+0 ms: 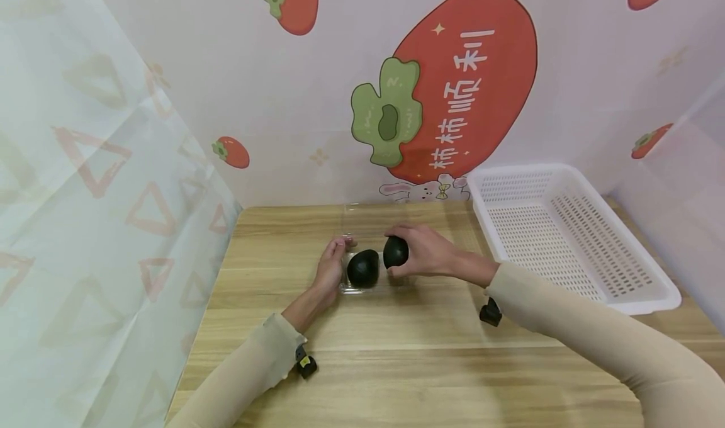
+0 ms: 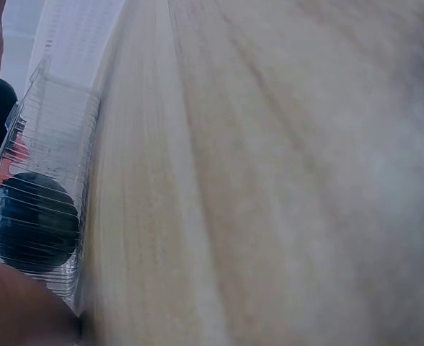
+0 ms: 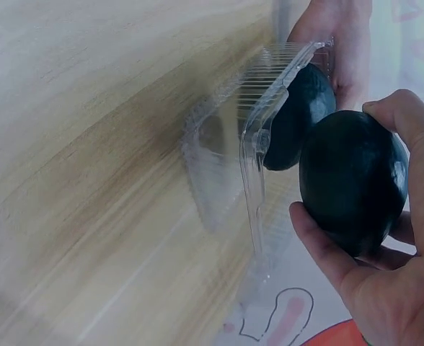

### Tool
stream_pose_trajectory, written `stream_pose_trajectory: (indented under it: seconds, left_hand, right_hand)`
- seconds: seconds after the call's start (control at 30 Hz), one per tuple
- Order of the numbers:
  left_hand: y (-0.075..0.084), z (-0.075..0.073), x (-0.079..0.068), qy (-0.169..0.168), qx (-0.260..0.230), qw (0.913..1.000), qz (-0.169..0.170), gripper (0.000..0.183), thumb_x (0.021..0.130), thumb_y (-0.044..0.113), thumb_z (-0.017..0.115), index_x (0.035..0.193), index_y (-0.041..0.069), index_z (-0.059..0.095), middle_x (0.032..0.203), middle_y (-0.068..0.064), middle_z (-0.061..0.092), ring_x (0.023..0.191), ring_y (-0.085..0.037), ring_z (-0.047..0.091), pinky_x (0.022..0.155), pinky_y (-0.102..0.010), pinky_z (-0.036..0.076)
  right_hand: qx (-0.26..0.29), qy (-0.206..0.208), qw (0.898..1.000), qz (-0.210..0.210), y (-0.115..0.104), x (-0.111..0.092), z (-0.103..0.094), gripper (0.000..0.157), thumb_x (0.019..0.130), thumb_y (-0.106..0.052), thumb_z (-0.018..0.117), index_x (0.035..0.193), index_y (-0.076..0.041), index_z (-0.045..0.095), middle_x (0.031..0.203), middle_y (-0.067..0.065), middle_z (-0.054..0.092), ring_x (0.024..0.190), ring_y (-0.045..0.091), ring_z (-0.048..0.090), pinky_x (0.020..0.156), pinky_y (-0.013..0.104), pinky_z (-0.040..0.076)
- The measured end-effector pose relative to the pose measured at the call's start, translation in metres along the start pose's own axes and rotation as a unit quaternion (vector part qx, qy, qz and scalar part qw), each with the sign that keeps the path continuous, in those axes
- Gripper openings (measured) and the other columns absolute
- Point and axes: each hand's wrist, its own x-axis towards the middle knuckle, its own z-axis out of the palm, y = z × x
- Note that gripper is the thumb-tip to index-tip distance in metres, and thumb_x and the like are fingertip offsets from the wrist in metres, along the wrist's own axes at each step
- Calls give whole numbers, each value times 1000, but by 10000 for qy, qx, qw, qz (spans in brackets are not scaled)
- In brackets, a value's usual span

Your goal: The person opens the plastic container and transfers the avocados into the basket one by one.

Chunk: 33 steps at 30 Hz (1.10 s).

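Note:
A clear plastic clamshell box lies with its lid laid back toward the wall. One dark green avocado sits in the left part of its base. My right hand grips a second avocado between thumb and fingers, just above the right part of the base. In the right wrist view, that avocado is apart from the box wall. My left hand holds the left side of the box near the hinge; some of its fingertips are hidden.
A white perforated plastic basket stands at the right of the wooden table. Behind the table hangs a wall covering with printed persimmons. A patterned sheet borders the left side.

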Motion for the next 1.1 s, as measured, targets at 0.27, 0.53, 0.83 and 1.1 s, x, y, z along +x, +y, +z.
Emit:
stream_pose_trajectory:
  seconds: [0.27, 0.53, 0.83, 1.1]
  left_hand:
    - [0, 0, 0, 18, 60, 10000, 38, 39, 117, 24, 36, 136, -4, 55, 142, -22, 57, 144, -33, 42, 129, -48, 16]
    - [-1, -1, 0, 10, 141, 9999, 27, 39, 117, 25, 36, 137, -3, 55, 143, -21, 58, 145, -32, 42, 130, -49, 16]
    - [-1, -1, -1, -27, 181, 9998, -5, 42, 117, 27, 35, 141, -3, 52, 145, -20, 57, 148, -31, 39, 130, -48, 15]
    - [-1, 0, -1, -25, 181, 9998, 60, 40, 117, 27, 35, 138, -2, 54, 143, -19, 58, 147, -31, 41, 130, -49, 16]
  right_hand:
    - [-51, 189, 9997, -122, 3, -6, -10, 70, 76, -36, 89, 133, -2, 68, 133, 18, 68, 102, 28, 68, 82, 37, 62]
    - [-74, 260, 9996, -95, 7, -12, -21, 69, 76, -34, 90, 132, -1, 68, 133, 20, 68, 103, 30, 68, 81, 40, 63]
    - [-141, 327, 9993, -97, 16, -20, -37, 67, 76, -32, 89, 133, -3, 68, 134, 17, 67, 104, 29, 70, 79, 38, 62]
    - [-221, 321, 9988, -303, 31, -24, -51, 65, 76, -30, 89, 132, -3, 68, 134, 15, 67, 106, 29, 69, 79, 38, 63]
